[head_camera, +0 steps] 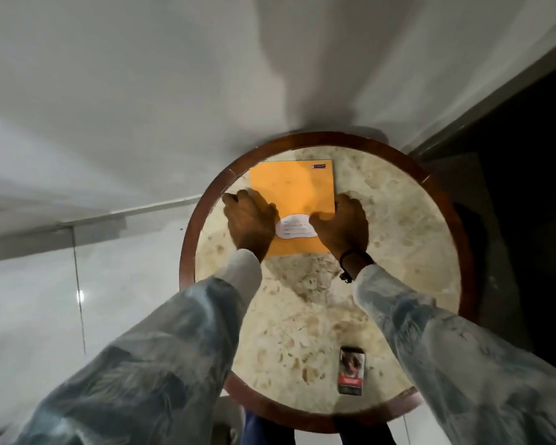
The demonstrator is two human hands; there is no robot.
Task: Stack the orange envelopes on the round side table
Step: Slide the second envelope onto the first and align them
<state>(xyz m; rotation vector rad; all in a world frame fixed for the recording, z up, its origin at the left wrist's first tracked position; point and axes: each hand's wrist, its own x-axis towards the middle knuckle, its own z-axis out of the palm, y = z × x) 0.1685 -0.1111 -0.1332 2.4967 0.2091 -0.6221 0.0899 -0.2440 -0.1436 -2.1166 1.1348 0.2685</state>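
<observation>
1. The round worktop (pixel 398 226) has a mottled stone-like top inside a dark wooden rim.
2. The orange envelopes (pixel 294 187) lie flat on its far half, nearer the far-left edge; how many are in the pile cannot be told.
3. A white label (pixel 294 232) sits on the top face, towards the near edge of the pile.
4. The left hand (pixel 250 221) lies flat on the pile's left edge, fingers spread over onto the stone.
5. The right hand (pixel 342 224) presses the right edge, thumb on the orange face beside the label; a dark cord (pixel 350 263) circles its wrist.
6. A small printed box (pixel 351 370) lies near the worktop's near edge, well apart from the pile.
</observation>
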